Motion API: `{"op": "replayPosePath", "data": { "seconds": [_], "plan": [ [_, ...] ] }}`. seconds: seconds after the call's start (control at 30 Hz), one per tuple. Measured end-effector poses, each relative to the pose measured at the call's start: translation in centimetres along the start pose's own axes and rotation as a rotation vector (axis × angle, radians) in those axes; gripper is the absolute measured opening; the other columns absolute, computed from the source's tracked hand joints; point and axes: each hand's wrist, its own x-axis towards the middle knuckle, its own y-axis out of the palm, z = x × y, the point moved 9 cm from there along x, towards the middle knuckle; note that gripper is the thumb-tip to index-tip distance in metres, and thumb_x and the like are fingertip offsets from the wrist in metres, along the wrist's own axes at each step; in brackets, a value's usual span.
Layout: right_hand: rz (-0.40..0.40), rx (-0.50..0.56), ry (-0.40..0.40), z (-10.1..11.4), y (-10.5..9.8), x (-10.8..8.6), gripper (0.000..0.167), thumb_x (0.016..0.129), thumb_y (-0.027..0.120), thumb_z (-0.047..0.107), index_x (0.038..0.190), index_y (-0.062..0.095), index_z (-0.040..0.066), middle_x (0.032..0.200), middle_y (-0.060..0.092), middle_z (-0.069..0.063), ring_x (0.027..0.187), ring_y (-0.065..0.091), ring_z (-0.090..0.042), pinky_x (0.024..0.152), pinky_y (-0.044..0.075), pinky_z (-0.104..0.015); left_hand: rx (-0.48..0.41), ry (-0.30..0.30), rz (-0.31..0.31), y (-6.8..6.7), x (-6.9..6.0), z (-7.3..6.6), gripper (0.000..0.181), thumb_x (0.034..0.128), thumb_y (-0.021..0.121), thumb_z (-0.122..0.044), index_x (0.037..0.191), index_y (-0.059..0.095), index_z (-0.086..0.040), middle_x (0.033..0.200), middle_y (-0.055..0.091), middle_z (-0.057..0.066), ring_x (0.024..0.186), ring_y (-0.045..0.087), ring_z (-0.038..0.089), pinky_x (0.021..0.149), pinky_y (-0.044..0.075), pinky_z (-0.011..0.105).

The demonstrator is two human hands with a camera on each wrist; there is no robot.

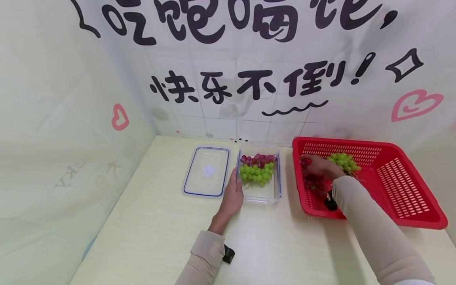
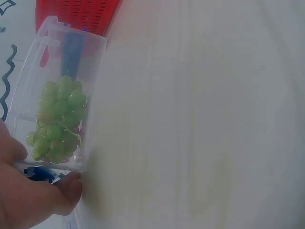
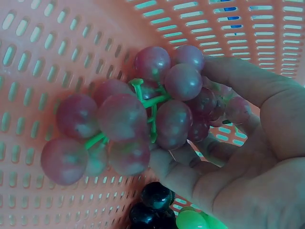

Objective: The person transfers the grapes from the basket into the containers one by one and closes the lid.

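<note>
My left hand [image 1: 233, 194] grips the left side of a clear plastic food container [image 1: 261, 199], thumb and fingers on its wall. Green grapes [image 1: 256, 174] lie inside it, in front of a bunch of reddish-purple grapes [image 1: 259, 159]. Over in the red basket [image 1: 388, 190], my right hand [image 1: 322, 168] holds a bunch of red grapes [image 3: 126, 119] by its side near the left wall. The right wrist view shows thumb and fingers around part of that bunch, with green stems between the grapes.
A clear lid [image 1: 207, 172] with a blue seal lies left of the container. Green grapes [image 1: 343, 161] rest at the back of the basket. Black grapes [image 3: 155, 205] show below my right hand. A lettered white sheet [image 1: 228, 79] hangs behind the table [image 1: 270, 245].
</note>
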Motion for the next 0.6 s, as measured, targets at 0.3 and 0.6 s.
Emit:
{"op": "replayPosePath", "data": {
  "seconds": [0.3, 0.6],
  "plan": [
    [-0.011, -0.031, -0.067, 0.28, -0.08, -0.61, 0.058, 0.088, 0.074, 0.015, 0.137, 0.046, 0.001, 0.122, 0.058, -0.021, 0.101, 0.062, -0.029, 0.094, 0.055, -0.047, 0.004, 0.006, 0.0, 0.05, -0.17, -0.26, 0.053, 0.1077, 0.027, -0.011, 0.158, 0.013, -0.003, 0.161, 0.024, 0.023, 0.148, 0.023, 0.038, 0.12, 0.023, 0.053],
    [-0.006, -0.085, -0.062, -0.44, -0.64, -0.88, 0.066, 0.088, 0.073, 0.013, 0.145, 0.041, 0.002, 0.132, 0.048, -0.025, 0.113, 0.053, -0.038, 0.102, 0.047, -0.058, -0.001, -0.008, -0.001, 0.01, -0.13, -0.16, 0.053, 0.108, 0.027, -0.011, 0.159, 0.012, -0.005, 0.162, 0.022, 0.021, 0.149, 0.022, 0.036, 0.12, 0.022, 0.052]
  ]
}}
